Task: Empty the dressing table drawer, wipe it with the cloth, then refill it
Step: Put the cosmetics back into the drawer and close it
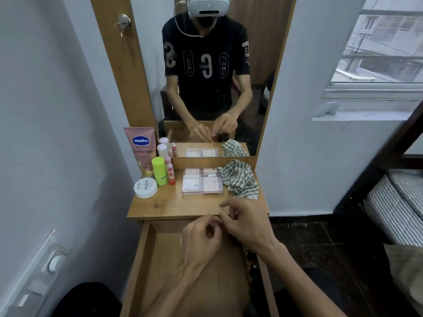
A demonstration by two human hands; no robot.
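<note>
From the head camera, the pulled-out light wooden drawer (160, 259) is sitting open below the wooden desk (169, 204), its visible floor looking bare. The left hand (201, 236) is curling its grip over the drawer and the right hand (247, 225) is meeting it fingertip to fingertip; whether they are pinching something tiny I cannot tell. The crumpled green-and-white striped cloth (239, 179) is lying on the desk beside the clear plastic case (202, 181); it is looking soft and light, easiest gathered by a bunched fold. The arms are hiding the drawer's right side
</note>
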